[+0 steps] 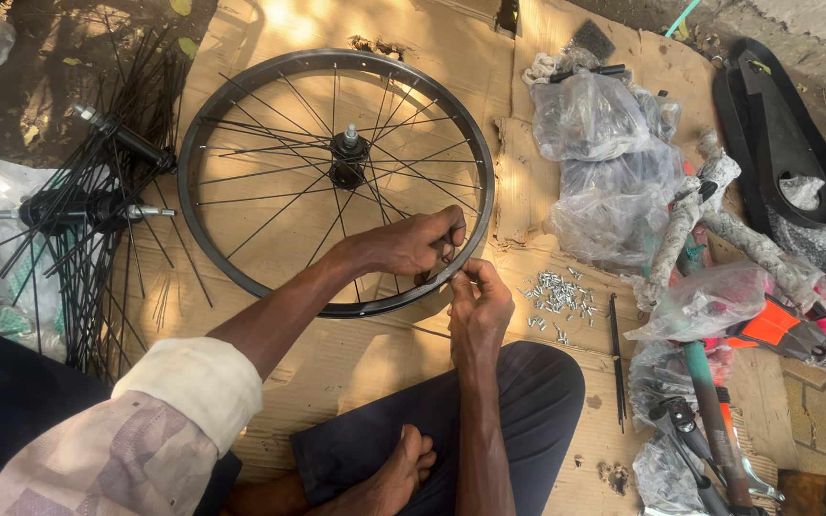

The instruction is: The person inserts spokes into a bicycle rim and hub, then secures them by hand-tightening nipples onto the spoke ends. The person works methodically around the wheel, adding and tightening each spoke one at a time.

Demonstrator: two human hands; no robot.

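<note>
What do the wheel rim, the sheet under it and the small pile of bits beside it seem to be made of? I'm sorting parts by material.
Wheel rim: likely metal, black painted with a slight sheen along its edge.
Sheet: brown cardboard, matte, with creases and torn edges.
Small bits: silvery, glinting in the light, probably bare or plated metal; too small to tell more.

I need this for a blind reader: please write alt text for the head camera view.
Left hand and right hand meet at the near rim of a black spoked bicycle wheel lying on cardboard. Small silver metal pieces lie right, loose spokes left.
</note>
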